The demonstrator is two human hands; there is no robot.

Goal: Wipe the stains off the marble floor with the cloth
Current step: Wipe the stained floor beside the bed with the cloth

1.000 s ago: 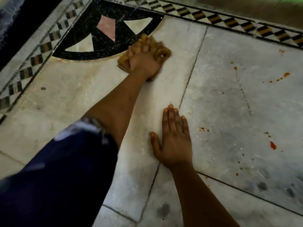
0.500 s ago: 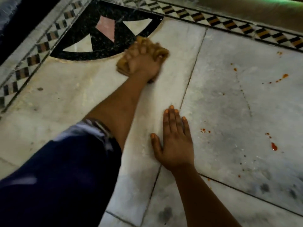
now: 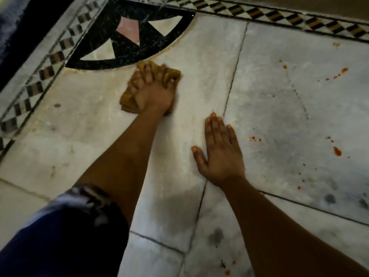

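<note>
A bunched yellow-brown cloth (image 3: pixel 126 99) lies on the pale marble floor (image 3: pixel 279 108), just below the black curved inlay. My left hand (image 3: pixel 154 93) presses on it with fingers curled into its folds. My right hand (image 3: pixel 221 154) lies flat on the marble with fingers together, straddling a tile joint, holding nothing. Red-orange stains dot the slab to the right: a large drop (image 3: pixel 337 151), a cluster (image 3: pixel 254 138) near my right fingers, and a splash (image 3: pixel 343 70) farther back. More drops (image 3: pixel 227 272) sit by my right forearm.
A black inlay (image 3: pixel 127 56) with pink and white shapes fills the far left corner. A chequered border strip (image 3: pixel 279 15) runs along the back and left edges. Dark smudges (image 3: pixel 216 236) mark the near tiles. My dark blue sleeve (image 3: pixel 60 236) covers the bottom left.
My left hand has dragged the cloth toward me and slightly left, off the inlay's edge onto the plain marble. My right hand has stayed flat in place.
</note>
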